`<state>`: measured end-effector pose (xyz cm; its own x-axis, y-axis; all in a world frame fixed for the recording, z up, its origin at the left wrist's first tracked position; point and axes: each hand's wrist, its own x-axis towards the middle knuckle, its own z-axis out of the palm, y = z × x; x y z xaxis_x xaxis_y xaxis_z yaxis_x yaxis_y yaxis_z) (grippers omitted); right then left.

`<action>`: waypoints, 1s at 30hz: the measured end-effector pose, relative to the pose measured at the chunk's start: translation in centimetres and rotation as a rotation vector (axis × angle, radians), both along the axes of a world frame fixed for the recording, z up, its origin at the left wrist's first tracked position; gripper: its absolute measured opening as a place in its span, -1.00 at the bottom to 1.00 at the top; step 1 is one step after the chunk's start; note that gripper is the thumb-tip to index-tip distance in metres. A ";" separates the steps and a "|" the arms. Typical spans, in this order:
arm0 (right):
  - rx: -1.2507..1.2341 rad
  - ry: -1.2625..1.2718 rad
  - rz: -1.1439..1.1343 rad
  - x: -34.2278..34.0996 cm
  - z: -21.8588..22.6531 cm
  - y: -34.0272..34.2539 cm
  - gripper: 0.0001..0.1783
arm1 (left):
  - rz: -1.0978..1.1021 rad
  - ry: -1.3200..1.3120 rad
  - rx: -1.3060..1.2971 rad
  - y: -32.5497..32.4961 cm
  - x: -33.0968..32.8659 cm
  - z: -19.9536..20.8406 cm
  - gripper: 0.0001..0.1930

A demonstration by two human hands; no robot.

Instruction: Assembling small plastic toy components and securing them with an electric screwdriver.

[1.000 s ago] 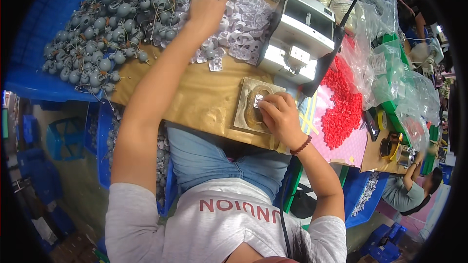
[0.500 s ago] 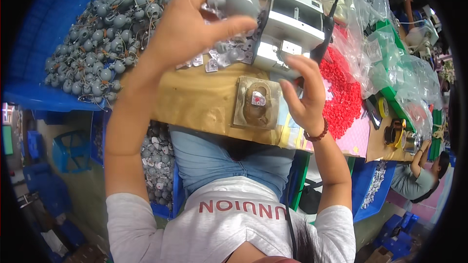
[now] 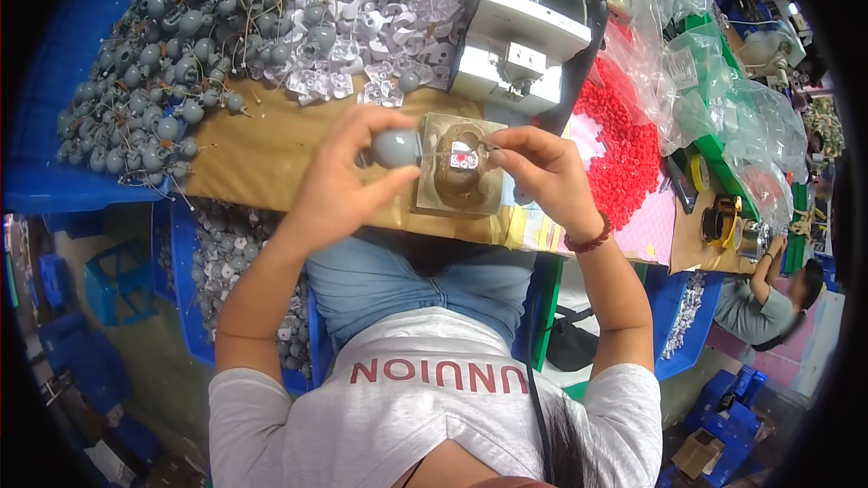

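My left hand (image 3: 348, 167) is closed round a smooth grey ball-shaped part (image 3: 395, 149), held at the left edge of a square fixture block (image 3: 434, 201). A thin pale cord (image 3: 436, 154) runs from the ball across the block toward my right hand (image 3: 535, 163). Thumb and forefinger of that hand are pinched together over the block's right side, seemingly on the cord's end; the fingertips hide the exact grip. Inside the block's oval hollow lies a small white plastic piece (image 3: 463, 155) with a red bit in its middle.
Behind the hands are a heap of grey ball parts with cords (image 3: 167, 63) and a pile of white plastic pieces (image 3: 362, 27). A silver-white machine (image 3: 524, 32) stands beyond the block. Red pieces (image 3: 624, 140) spread to its right, near clear bags (image 3: 692, 72). Another person (image 3: 768, 307) sits far right.
My left hand has come down from above the heap to the block with the grey ball. My right hand has moved from near the machine to the block, its fingers now pinched.
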<state>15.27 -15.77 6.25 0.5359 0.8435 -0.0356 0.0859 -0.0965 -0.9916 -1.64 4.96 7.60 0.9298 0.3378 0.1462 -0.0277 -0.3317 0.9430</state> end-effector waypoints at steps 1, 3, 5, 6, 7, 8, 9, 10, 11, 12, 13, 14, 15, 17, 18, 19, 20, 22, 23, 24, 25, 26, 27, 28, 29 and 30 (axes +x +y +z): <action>-0.011 -0.205 0.000 0.1 -1.2 -0.1 -0.80 | -0.019 0.047 0.071 -0.5 -0.4 -1.1 -0.58; -0.053 -0.589 0.012 0.1 -2.4 0.1 -0.83 | -0.059 0.139 0.216 -1.5 -1.1 -2.9 -0.60; -0.035 -0.866 0.052 0.0 -3.5 0.6 -0.82 | -0.047 0.126 0.294 -2.5 -1.6 -4.2 -0.60; -0.022 -1.005 0.073 -0.1 -4.0 0.8 -0.81 | -0.040 0.119 0.335 -2.9 -1.7 -4.6 -0.59; -0.024 -1.064 0.071 -0.3 -4.4 0.9 -0.74 | -0.041 0.114 0.369 -3.1 -1.7 -4.8 -0.60; -0.048 -1.118 0.094 -0.2 -4.4 1.0 -0.74 | -0.042 0.109 0.393 -3.3 -1.6 -4.9 -0.60; -0.072 -1.172 0.117 -0.1 -4.5 1.1 -0.73 | -0.043 0.103 0.416 -3.5 -1.5 -4.9 -0.60; -0.097 -1.225 0.139 0.0 -4.5 1.2 -0.72 | -0.045 0.098 0.439 -3.6 -1.4 -5.0 -0.60; -0.125 -1.250 0.159 0.0 -4.4 1.3 -0.67 | -0.053 0.099 0.436 -3.6 -1.3 -5.0 -0.60; -0.153 -1.274 0.178 -0.1 -4.1 1.3 -0.61 | -0.062 0.100 0.434 -3.7 -1.2 -5.1 -0.60; -0.182 -1.298 0.198 -0.2 -3.9 1.3 -0.56 | -0.070 0.102 0.431 -3.7 -1.2 -5.2 -0.60; -0.205 -1.311 0.209 -0.2 -3.8 1.4 -0.56 | -0.066 0.105 0.433 -3.8 -1.2 -5.2 -0.60; -0.228 -1.324 0.219 -0.2 -3.8 1.5 -0.55 | -0.061 0.108 0.436 -3.7 -1.2 -5.2 -0.60; -0.256 -1.336 0.234 -0.2 -3.6 1.8 -0.63 | -0.055 0.107 0.444 -3.7 -1.1 -5.2 -0.60; -0.260 -1.335 0.238 -0.3 -3.4 1.9 -0.71 | -0.054 0.103 0.449 -3.6 -1.0 -5.3 -0.60; -0.265 -1.334 0.242 -0.4 -3.4 2.0 -0.78 | -0.053 0.099 0.454 -3.5 -1.0 -5.3 -0.60; -0.271 -1.369 0.256 -0.6 -3.4 2.0 -0.78 | -0.052 0.103 0.450 -3.5 -1.0 -5.3 -0.60; -0.284 -1.439 0.282 -1.2 -3.7 1.8 -0.77 | -0.052 0.110 0.441 -3.4 -1.1 -5.4 -0.60; -0.277 -1.443 0.274 -1.5 -4.0 1.6 -0.77 | -0.030 0.144 0.486 -3.3 -1.1 -5.6 -0.60; -0.270 -1.446 0.266 -1.8 -4.4 1.3 -0.76 | -0.007 0.178 0.530 -3.0 -1.2 -5.8 -0.59; -0.264 -1.450 0.256 -2.1 -4.7 1.1 -0.76 | 0.014 0.211 0.576 -2.8 -1.2 -5.9 -0.59; -0.269 -1.461 0.270 -2.2 -4.7 1.2 -0.74 | 0.063 0.221 0.728 -2.9 -1.0 -5.7 -0.57; -0.274 -1.472 0.283 -2.4 -4.6 1.2 -0.72 | 0.112 0.229 0.881 -3.2 -0.7 -5.4 -0.55; -0.281 -1.483 0.295 -2.5 -4.6 1.1 -0.69 | 0.161 0.236 1.033 -3.5 -0.3 -5.2 -0.54; -0.246 -1.438 0.284 -2.3 -4.7 1.1 -0.72 | 0.139 0.183 1.014 -4.2 0.3 -5.0 -0.52; -0.219 -1.393 0.272 -1.9 -4.8 0.8 -0.73 | 0.112 0.127 0.990 -5.0 1.0 -5.2 -0.50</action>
